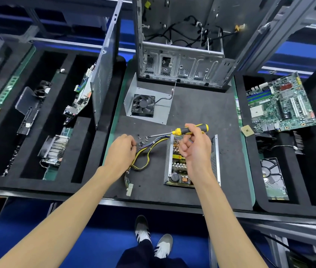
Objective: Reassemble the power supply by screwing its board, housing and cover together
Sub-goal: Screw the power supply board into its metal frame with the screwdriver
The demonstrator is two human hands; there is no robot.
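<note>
Right hand (194, 146) grips screwdriver (180, 131) over housing (169, 161), mat centre. Left hand (121, 147) curled beside screws (141, 141); contents hidden.

The right hand (195, 147) is gripping a yellow-and-black screwdriver (180, 131) above the open power supply (174, 167), its tip pointing at loose screws (141, 141) on the bench mat (201, 105). The left hand (121, 149) is curling its fingers just beside those screws (whether it is pinching one is unclear), over the wire bundle (143, 153). The cover with its fan (143, 105) is lying toward the bench's far edge, before a computer case (180, 60).
</note>
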